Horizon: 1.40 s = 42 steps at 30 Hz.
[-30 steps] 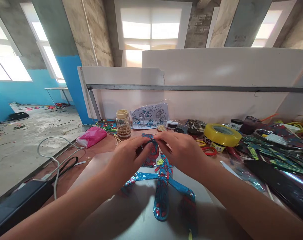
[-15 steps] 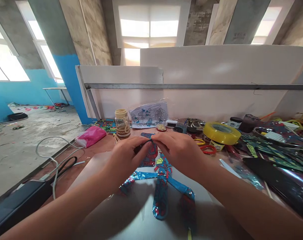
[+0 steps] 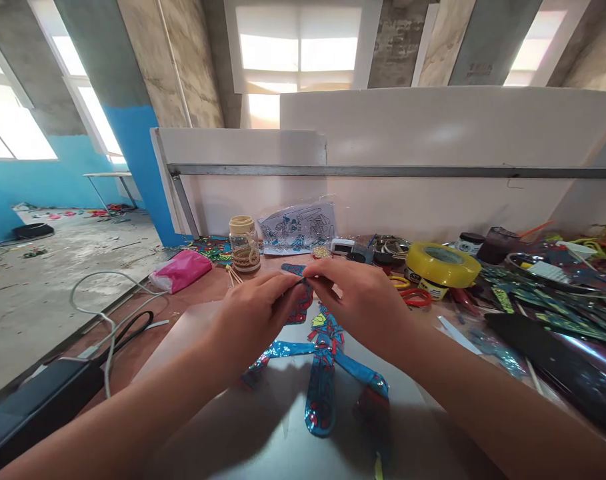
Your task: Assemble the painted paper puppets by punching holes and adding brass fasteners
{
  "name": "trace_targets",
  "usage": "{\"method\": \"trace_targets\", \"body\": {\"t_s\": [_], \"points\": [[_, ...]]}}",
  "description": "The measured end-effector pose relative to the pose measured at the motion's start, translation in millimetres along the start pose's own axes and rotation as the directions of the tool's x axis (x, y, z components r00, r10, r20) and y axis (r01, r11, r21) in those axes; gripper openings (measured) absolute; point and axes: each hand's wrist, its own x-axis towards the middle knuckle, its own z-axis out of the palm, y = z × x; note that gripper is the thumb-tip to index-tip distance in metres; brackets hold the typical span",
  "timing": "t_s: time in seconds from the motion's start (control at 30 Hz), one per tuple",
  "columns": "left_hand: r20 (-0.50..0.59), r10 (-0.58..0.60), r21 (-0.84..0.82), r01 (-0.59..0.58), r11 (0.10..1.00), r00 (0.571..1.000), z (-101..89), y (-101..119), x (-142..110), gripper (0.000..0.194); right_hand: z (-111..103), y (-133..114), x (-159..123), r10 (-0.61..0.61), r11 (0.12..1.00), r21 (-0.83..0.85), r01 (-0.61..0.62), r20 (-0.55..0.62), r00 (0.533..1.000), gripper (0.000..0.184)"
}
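Observation:
My left hand (image 3: pixel 257 301) and my right hand (image 3: pixel 363 292) meet over the board, fingertips pinched together on a glossy blue-and-red patterned cut-out piece (image 3: pixel 301 309). The upper tip of this piece shows beyond my fingers, and the exact spot I grip is hidden. Below it a jointed cut-out figure (image 3: pixel 321 393) in the same shiny blue and red lies on the grey-white board (image 3: pixel 267 433). Round metal fasteners join its limbs to the middle. Whether the held piece is joined to the figure, I cannot tell.
Behind my hands stand a jar (image 3: pixel 243 245) and a printed sheet (image 3: pixel 297 230). On the right are a yellow tape roll (image 3: pixel 443 262), red-handled scissors (image 3: pixel 415 298) and a dark flat object (image 3: pixel 547 363). A pink packet (image 3: pixel 181 271) and a black box with cable (image 3: pixel 37 407) lie left.
My left fingers have shifted slightly, and the held piece has tilted or lifted a little, showing less of its lower part. The figure on the board stays in place.

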Motion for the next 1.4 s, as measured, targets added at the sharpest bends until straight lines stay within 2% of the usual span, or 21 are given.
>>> {"method": "trace_targets", "body": {"t_s": [0.17, 0.33, 0.47, 0.63, 0.8, 1.07, 1.27, 1.4], "points": [[0.066, -0.101, -0.141, 0.109, 0.984, 0.993, -6.7, 3, 3, 0.019, -2, 1, -4, -0.067, 0.996, 0.054, 0.067, -0.003, 0.998, 0.019], [0.078, -0.164, -0.167, 0.176, 0.970, 0.983, -7.4, 4, 5, 0.020, -2, 1, -5, 0.020, 0.995, 0.102, -0.025, 0.050, 0.999, 0.019], [0.056, -0.128, -0.118, 0.134, 0.984, 0.990, -6.6, 4, 5, 0.019, -4, 1, 2, 0.111, 0.964, 0.233, -0.124, 0.068, 0.991, 0.017], [0.068, -0.060, -0.080, 0.065, 0.995, 0.996, -5.6, 3, 4, 0.021, -5, 5, 6, 0.261, 0.887, 0.367, -0.280, 0.101, 0.960, 0.006], [0.057, -0.051, -0.064, 0.054, 0.996, 0.997, -4.0, 2, 3, 0.019, -4, 6, 7, 0.312, 0.822, 0.448, -0.352, 0.163, 0.936, 0.008], [0.021, -0.117, -0.093, 0.118, 0.989, 0.993, -10.2, 3, 6, 0.013, -2, 4, 7, 0.363, 0.644, 0.638, -0.422, 0.231, 0.903, 0.005], [-0.031, -0.010, -0.078, 0.008, 0.997, 0.999, -8.1, 4, 4, 0.016, 0, 8, 9, 0.351, 0.585, 0.684, -0.437, 0.272, 0.896, 0.009], [-0.037, -0.075, -0.156, 0.068, 0.985, 0.997, -7.5, 6, 3, 0.016, 4, 9, 9, 0.351, 0.607, 0.699, -0.378, 0.191, 0.917, 0.006]]}}
